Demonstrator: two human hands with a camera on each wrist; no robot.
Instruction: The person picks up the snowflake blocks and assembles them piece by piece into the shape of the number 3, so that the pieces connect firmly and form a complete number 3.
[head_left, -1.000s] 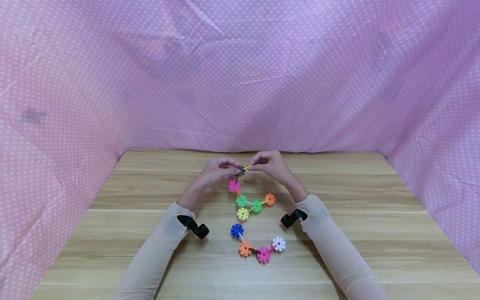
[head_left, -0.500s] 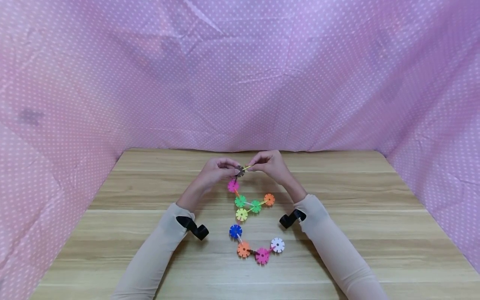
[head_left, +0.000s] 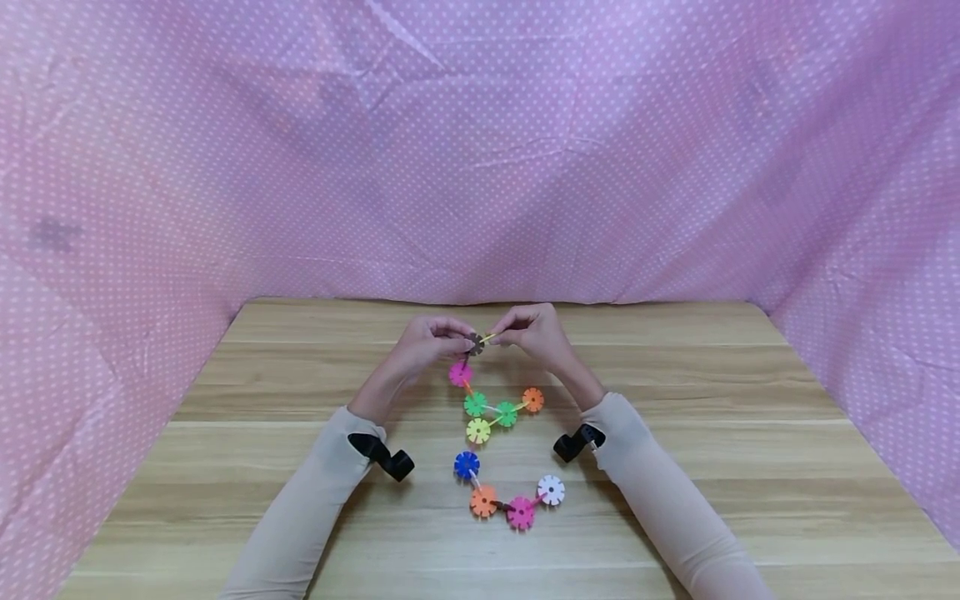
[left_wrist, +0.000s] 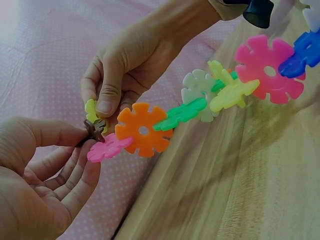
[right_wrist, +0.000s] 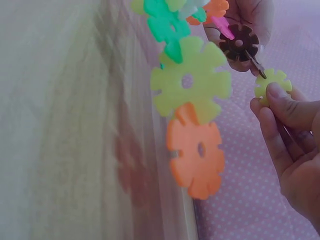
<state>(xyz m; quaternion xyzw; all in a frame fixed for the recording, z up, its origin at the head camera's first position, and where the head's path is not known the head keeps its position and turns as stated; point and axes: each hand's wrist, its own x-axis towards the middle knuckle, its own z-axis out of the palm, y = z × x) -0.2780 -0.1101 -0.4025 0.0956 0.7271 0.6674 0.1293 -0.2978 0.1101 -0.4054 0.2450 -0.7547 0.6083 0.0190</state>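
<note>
Toothed, flower-shaped plastic discs form a branching chain in the head view. At its far end my left hand [head_left: 429,343] grips a brown disc [head_left: 476,343] between thumb and fingers. Thumb and fingers of my right hand [head_left: 531,333] pinch a yellow disc [right_wrist: 272,86], which looks edge-on from above. In the right wrist view this yellow disc touches a thin brown piece beside the brown disc; whether they are locked together I cannot tell. Below the left hand hangs a pink disc [head_left: 461,374], followed by an orange disc [left_wrist: 144,130] and a green disc [head_left: 475,404].
Nearer the body the chain continues with a yellow disc [head_left: 478,431], blue disc [head_left: 467,465], pink disc [head_left: 521,513] and white disc [head_left: 551,490]. A side branch ends in an orange disc [head_left: 533,400]. Pink dotted cloth [head_left: 495,167] hangs behind the wooden table [head_left: 675,358].
Hands, chain and table all appear slightly further left in the head view. Both hands keep their hold, and the yellow disc stays against the brown pieces.
</note>
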